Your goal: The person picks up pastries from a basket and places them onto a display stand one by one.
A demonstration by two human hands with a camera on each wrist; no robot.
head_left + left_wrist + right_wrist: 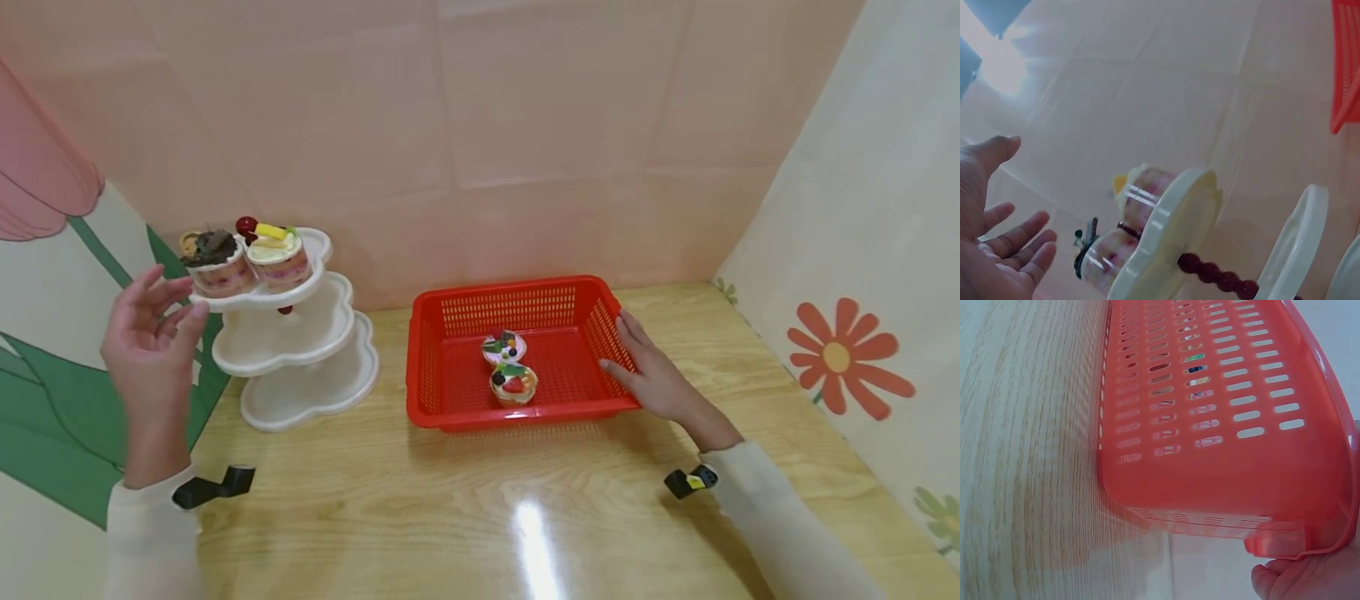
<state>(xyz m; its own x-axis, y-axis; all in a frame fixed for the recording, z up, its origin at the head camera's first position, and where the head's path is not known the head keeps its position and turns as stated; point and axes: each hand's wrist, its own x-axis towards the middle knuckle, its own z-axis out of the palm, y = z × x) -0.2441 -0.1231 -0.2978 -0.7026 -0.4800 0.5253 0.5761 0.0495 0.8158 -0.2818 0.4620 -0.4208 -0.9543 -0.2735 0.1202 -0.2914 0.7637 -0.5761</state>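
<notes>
A wooden table (360, 500) bears a red basket (566, 354) and, to its left, a white three-tier stand (300, 329). The right hand (654, 373) grips the basket's right rim; the empty left hand (150, 333), fingers parted, hangs beside the stand's top. Two dessert cups (281, 271) rest there: a careless brush could topple one. Two tarts (513, 387) sit inside the basket; tugging could slide them.

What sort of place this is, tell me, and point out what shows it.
Probably an indoor tabletop set up for a dessert display: a creased pink backdrop, a flower-printed panel, and a white tiered stand holding dessert cups.
</notes>
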